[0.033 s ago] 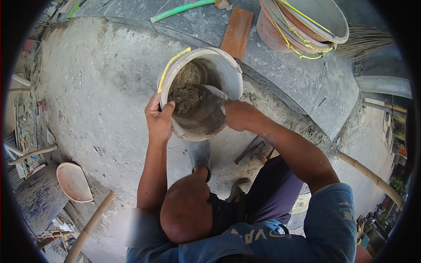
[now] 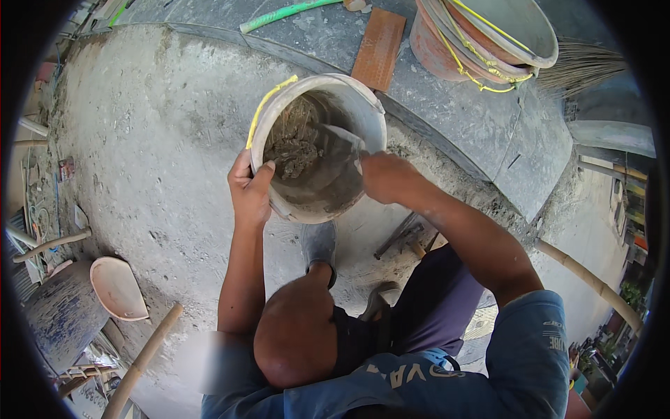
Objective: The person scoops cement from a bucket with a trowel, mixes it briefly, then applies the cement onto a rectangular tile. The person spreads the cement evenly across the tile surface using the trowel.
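Observation:
A pale, cement-stained bucket (image 2: 373, 122) is tilted in front of me, its mouth facing up toward me. My left hand (image 2: 250, 190) grips its left rim, thumb over the edge, just below the yellow rope handle (image 2: 263, 108). Wet grey mortar (image 2: 292, 153) lies in a clump along the left inside of the bucket. Over the bucket's right side, my right hand (image 2: 391, 179) is closed round the handle of a trowel (image 2: 342, 137), whose metal blade reaches into the bucket. The handle itself is hidden in my fist.
Stacked buckets (image 2: 447, 49) with yellow rope stand on the grey slab (image 2: 481, 133) ahead, beside a broom (image 2: 583, 64). A red-brown brick (image 2: 379, 49) and a green hose (image 2: 296, 14) lie there too. Bamboo poles (image 2: 143, 359) and a pale scoop-shaped piece (image 2: 118, 288) are at lower left.
My right hand has shifted slightly right, drawing the trowel a little away from the mortar. The bucket and my left hand have moved slightly left.

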Demonstrator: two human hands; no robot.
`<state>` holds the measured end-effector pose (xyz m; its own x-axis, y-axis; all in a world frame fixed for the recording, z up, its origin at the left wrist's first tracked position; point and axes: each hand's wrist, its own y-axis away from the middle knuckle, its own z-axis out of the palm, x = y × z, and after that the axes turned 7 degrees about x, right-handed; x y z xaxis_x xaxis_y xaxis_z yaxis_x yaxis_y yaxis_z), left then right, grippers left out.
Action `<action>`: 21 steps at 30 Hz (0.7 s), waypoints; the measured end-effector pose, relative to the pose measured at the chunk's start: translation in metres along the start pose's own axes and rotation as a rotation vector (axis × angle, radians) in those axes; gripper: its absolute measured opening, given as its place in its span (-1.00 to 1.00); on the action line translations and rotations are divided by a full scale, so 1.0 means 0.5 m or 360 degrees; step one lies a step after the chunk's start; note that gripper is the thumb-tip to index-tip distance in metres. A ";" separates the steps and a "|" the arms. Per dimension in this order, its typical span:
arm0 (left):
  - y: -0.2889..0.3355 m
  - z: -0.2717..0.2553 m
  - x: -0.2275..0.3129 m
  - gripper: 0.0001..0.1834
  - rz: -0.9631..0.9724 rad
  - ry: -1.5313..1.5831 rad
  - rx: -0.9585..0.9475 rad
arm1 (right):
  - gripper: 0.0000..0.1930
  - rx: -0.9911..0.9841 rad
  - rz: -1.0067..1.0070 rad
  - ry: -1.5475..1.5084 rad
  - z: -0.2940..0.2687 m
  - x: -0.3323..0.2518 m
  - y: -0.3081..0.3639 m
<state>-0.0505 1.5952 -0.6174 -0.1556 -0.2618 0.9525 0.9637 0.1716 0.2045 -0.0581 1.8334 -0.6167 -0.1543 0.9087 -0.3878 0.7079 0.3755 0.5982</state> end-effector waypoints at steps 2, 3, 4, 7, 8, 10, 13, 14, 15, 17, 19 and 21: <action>0.005 -0.017 -0.004 -0.61 -0.0012 0.0024 -0.0009 | -0.49 0.0540 0.0076 0.0130 -0.020 -0.008 0.009; 0.002 -0.030 -0.007 -0.61 -0.0007 0.0062 -0.0022 | -0.49 0.0533 0.0077 0.0115 -0.004 -0.019 0.001; -0.001 -0.047 -0.015 -0.57 -0.0015 0.0067 -0.0033 | -0.48 0.0685 0.0050 0.0271 0.022 -0.042 -0.017; -0.026 -0.059 -0.022 -0.56 -0.0088 0.0169 -0.0113 | -0.45 0.0675 0.0056 0.0505 0.105 -0.087 -0.022; -0.035 -0.076 -0.017 -0.53 -0.0104 0.0163 -0.0124 | -0.42 0.0480 -0.0011 0.0592 0.117 -0.111 -0.009; -0.034 -0.092 -0.017 -0.56 -0.0095 0.0111 -0.0100 | -0.33 0.0152 -0.0001 0.0445 0.112 -0.123 -0.008; -0.040 -0.096 -0.009 -0.60 -0.0090 0.0099 -0.0057 | -0.31 -0.0010 -0.0024 -0.0190 0.004 -0.105 -0.015; -0.043 -0.094 -0.007 -0.59 -0.0106 0.0130 -0.0046 | -0.34 0.0395 0.0045 -0.0345 0.005 -0.111 -0.003; -0.045 -0.099 -0.008 -0.59 -0.0110 0.0121 -0.0044 | -0.34 0.0391 0.0043 -0.0354 -0.003 -0.116 -0.004; -0.055 -0.103 -0.011 -0.57 -0.0050 0.0151 -0.0131 | -0.23 -0.0023 0.0068 -0.0928 -0.033 -0.124 -0.011; -0.060 -0.095 -0.014 -0.58 -0.0067 0.0146 -0.0162 | -0.21 0.0079 0.0024 -0.0798 0.000 -0.144 -0.014; -0.060 -0.092 -0.016 -0.59 -0.0086 0.0119 -0.0170 | -0.24 0.0204 -0.0181 -0.0497 0.061 -0.150 -0.020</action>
<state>-0.0683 1.5484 -0.6415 -0.1950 -0.3384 0.9206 0.9726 0.0543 0.2260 -0.0324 1.7559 -0.6151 -0.0328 0.7553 -0.6545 0.7822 0.4271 0.4536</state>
